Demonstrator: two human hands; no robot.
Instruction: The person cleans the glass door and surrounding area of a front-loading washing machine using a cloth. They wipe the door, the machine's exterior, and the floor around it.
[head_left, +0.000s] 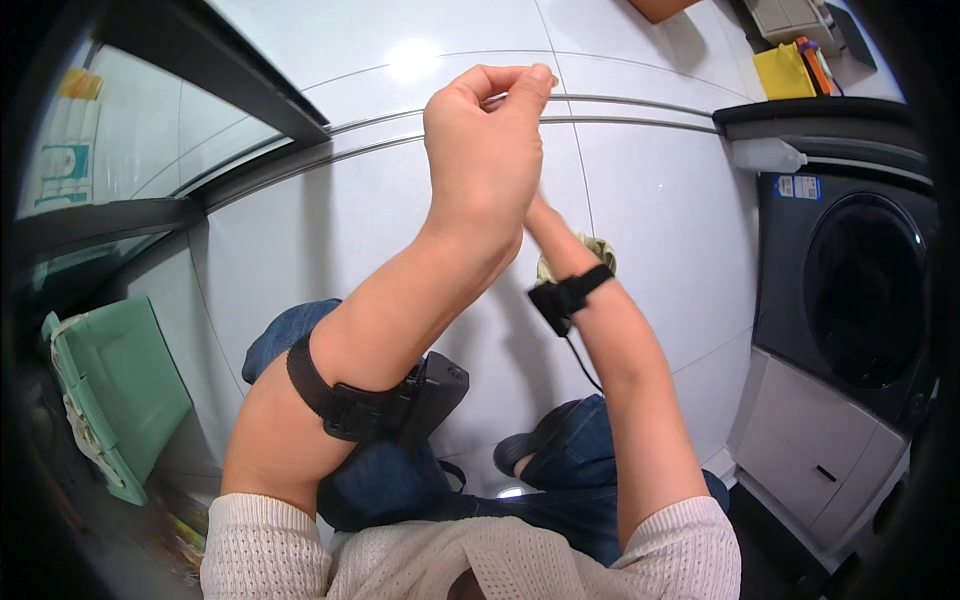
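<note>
My left hand (487, 139) is raised in front of me over the white tiled floor. Its fingers are curled and the thumb tip meets the fingertips; no object shows between them. My right hand is hidden behind the left one, and only its wrist (546, 217) and forearm come into view. A black strap with a small device (562, 300) sits on the right forearm, with a cable running down from it. Another black strap with a box-shaped device (435, 397) is around my left arm. Partly behind the right forearm is a green and cream patterned cloth (598, 247).
A dark front-loading washing machine (780, 277) stands at right, with a translucent bottle (769, 155) above its front. Metal floor tracks (637, 124) cross ahead. Left are a dark-framed glass door (247, 82) and a green plastic bin (139, 382). A yellow bag (784, 71) lies top right.
</note>
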